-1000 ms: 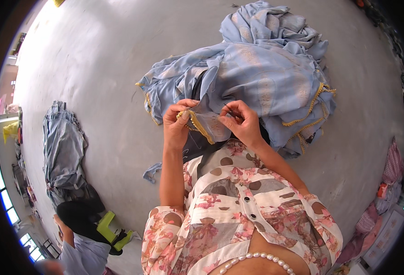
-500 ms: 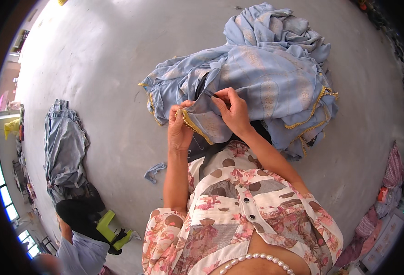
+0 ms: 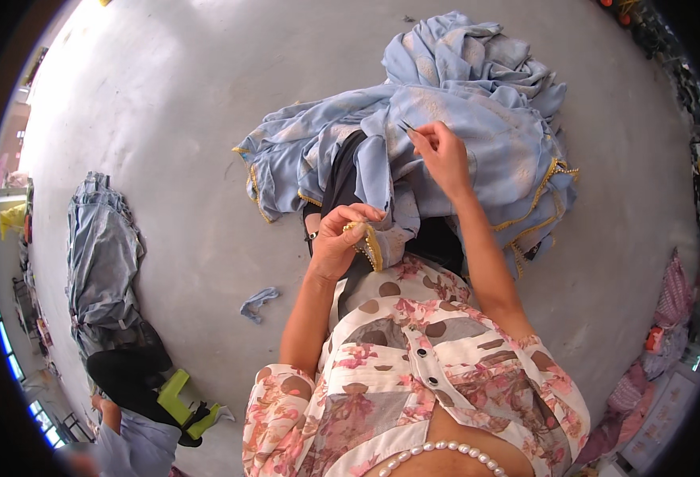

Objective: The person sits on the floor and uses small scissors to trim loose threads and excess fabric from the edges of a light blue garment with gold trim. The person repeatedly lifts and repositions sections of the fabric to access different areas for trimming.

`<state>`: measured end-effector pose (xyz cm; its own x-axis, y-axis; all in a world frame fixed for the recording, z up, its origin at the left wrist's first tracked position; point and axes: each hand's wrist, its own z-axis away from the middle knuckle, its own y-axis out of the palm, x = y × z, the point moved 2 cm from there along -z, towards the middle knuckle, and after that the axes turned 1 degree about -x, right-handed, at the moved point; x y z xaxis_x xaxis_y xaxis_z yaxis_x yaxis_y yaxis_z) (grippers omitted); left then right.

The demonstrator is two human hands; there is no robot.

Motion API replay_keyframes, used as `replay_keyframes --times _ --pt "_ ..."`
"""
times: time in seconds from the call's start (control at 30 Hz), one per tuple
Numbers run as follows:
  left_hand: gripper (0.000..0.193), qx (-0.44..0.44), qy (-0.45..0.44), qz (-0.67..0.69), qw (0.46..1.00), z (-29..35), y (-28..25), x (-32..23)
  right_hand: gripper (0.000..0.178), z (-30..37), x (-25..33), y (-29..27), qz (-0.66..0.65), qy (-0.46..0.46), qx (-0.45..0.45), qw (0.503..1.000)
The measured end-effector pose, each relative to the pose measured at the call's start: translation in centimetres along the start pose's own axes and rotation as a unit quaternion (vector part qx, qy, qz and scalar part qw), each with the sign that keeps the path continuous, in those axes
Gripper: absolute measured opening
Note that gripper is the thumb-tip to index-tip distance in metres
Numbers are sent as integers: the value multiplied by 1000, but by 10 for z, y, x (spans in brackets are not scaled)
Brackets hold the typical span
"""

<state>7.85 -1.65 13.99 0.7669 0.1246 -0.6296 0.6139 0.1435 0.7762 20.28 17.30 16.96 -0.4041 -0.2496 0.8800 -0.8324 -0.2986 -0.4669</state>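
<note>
A large heap of light blue cloth (image 3: pixel 497 119) with pale patterned bands and yellow beaded edges is spread across my lap and the floor ahead. Pinched in my left hand (image 3: pixel 340 238) is an edge of that cloth with yellow beaded trim (image 3: pixel 375 248), close to my waist. My right hand (image 3: pixel 447 163) is raised over the heap, closed on a small dark pair of snips (image 3: pixel 406 127) with two thin pointed tips. Those tips point up and left, apart from the trim. Part of my black-clad leg (image 3: pixel 340 171) shows between folds of the cloth.
Left of me lies a blue-grey cloth bundle (image 3: pixel 104 254) by a person (image 3: pixel 139 445) and a green stool (image 3: pixel 177 397). A blue scrap (image 3: pixel 259 304) rests on the grey floor (image 3: pixel 199 167). Pink and patterned cloth (image 3: pixel 630 389) is piled at the right edge.
My right hand has moved up and right, away from my left hand, carrying the snips. My left hand has shifted right and closer to my body with the trimmed edge.
</note>
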Motion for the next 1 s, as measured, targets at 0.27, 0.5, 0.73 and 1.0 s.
replay_keyframes --times 0.27,0.5,0.73,1.0 --pt "9 15 10 -10 1000 1 -1 -1 41 -69 -29 33 344 -56 167 922" --pt "9 38 -46 -67 996 8 3 5 40 -90 -55 75 360 -44 193 912" --pt "22 -20 -36 -484 874 -19 -23 -33 25 -98 -79 53 111 66 184 974" --pt "29 -104 114 -613 775 -199 -38 25 21 -99 -95 53 -96 57 98 989"
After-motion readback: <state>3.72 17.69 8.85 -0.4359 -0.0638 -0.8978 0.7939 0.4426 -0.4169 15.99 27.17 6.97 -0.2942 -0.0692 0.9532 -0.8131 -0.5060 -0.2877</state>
